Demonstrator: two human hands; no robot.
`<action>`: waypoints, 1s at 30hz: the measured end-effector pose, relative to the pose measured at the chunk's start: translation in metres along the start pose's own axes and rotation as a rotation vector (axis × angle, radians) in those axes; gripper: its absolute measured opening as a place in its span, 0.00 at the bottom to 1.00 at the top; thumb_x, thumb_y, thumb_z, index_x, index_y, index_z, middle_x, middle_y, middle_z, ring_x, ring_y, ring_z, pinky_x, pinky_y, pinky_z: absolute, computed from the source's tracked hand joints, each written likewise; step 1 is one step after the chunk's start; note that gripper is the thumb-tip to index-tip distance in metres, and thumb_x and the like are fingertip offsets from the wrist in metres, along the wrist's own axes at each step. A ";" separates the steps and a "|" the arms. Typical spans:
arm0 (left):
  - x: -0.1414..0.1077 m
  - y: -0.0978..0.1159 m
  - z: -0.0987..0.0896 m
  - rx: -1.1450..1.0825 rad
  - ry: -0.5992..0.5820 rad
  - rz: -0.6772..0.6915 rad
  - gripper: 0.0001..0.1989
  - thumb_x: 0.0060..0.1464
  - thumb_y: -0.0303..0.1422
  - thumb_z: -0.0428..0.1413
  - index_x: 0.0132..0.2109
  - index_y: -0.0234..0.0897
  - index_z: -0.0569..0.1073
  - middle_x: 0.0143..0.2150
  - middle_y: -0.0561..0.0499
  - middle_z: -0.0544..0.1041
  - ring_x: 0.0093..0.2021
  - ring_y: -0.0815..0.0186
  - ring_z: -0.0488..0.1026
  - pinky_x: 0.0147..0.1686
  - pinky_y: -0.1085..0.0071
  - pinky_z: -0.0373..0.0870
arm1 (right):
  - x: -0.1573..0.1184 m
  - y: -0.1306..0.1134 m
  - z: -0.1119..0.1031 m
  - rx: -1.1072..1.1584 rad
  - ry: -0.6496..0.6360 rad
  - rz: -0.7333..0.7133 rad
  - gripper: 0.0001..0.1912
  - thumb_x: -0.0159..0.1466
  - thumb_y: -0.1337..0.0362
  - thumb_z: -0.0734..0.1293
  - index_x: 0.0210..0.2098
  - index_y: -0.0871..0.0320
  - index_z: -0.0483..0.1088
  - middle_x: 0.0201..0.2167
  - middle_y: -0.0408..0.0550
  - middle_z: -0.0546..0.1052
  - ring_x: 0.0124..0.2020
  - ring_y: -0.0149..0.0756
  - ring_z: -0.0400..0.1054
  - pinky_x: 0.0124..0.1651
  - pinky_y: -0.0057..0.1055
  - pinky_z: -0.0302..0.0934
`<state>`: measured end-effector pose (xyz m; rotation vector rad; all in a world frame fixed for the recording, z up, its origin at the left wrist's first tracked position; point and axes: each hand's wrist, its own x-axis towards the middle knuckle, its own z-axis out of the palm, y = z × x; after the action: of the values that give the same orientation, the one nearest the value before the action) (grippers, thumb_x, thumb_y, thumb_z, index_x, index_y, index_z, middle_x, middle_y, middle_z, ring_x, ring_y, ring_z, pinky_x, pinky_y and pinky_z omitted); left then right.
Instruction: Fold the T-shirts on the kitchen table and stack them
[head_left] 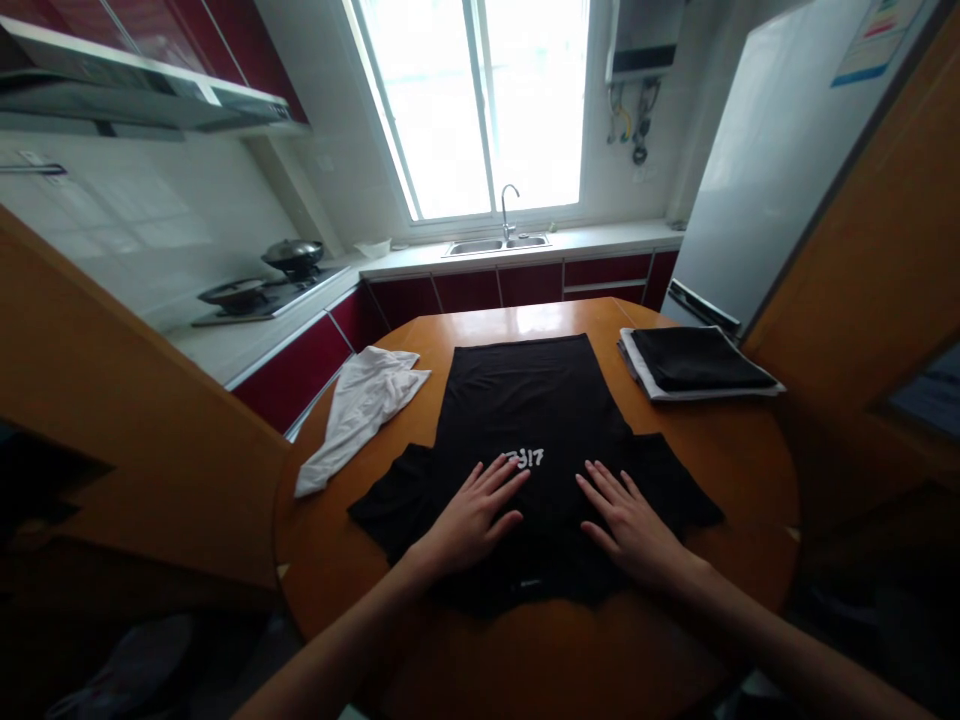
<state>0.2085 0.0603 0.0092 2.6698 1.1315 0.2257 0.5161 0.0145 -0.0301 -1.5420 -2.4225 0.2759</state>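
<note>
A black T-shirt point(525, 390) with white lettering lies spread flat on the round wooden table point(525, 670), its collar toward me and its hem at the far side. My left hand point(476, 510) rests palm down on the shirt, fingers stretched out and partly over the lettering. On the right half of the shirt lies my right hand point(626, 520), also flat with its fingers spread. Neither hand grips the cloth.
A crumpled white garment point(364, 405) lies at the table's left. Folded clothes point(701, 360), black on top, are stacked at the right. Beyond stand a counter with a sink point(495, 245), a stove with pans point(292, 255) and a fridge point(772, 150).
</note>
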 end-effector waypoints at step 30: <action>0.133 -0.078 0.026 -0.343 0.165 -0.167 0.31 0.62 0.49 0.52 0.68 0.45 0.63 0.75 0.45 0.50 0.75 0.53 0.39 0.70 0.48 0.25 | 0.110 -0.008 0.016 -0.033 -0.029 0.132 0.34 0.71 0.51 0.55 0.72 0.61 0.52 0.74 0.59 0.45 0.74 0.48 0.36 0.72 0.51 0.33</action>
<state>0.2525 0.2047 -0.0298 2.2783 1.2288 0.5628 0.4601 0.1104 -0.0302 -1.7266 -2.3618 0.2861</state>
